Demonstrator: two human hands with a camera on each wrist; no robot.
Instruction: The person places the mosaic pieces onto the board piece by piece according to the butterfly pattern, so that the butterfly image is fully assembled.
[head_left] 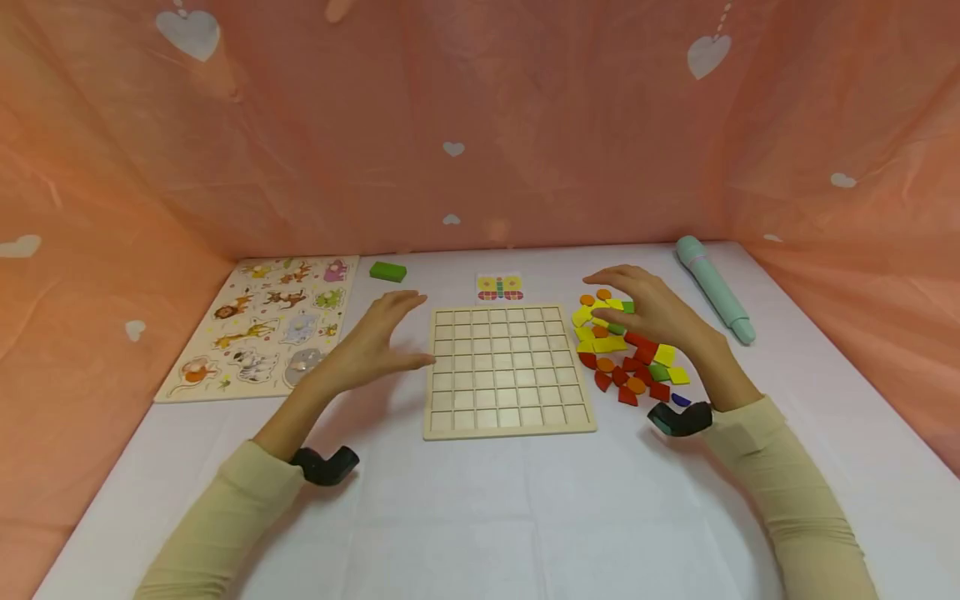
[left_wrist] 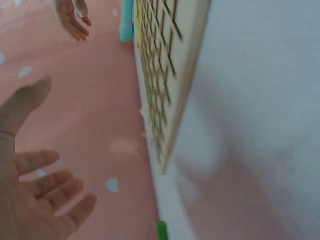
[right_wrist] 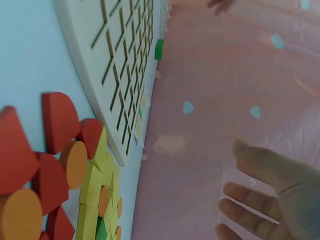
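In the head view a pale wooden grid board (head_left: 510, 373) lies flat on the table. My left hand (head_left: 371, 343) hovers by its left edge, fingers spread and relaxed, holding nothing. Above a pile of coloured wooden pieces (head_left: 643, 350) on the board's right, my right hand (head_left: 654, 310) hangs with loosely bent fingers and an empty palm. Red, yellow, orange and green pieces make up most of that pile, with one blue piece (head_left: 681, 400) at its near side. A small butterfly pattern card (head_left: 499, 287) lies just behind the board. Both wrist views show the hands raised off the table.
An animal puzzle board (head_left: 262, 325) lies at the left, partly behind my left hand. A green block (head_left: 387, 272) sits at the back. At the far right rests a mint-green stick-shaped object (head_left: 716, 287). A pink curtain (head_left: 480, 125) with hearts closes the back and sides.
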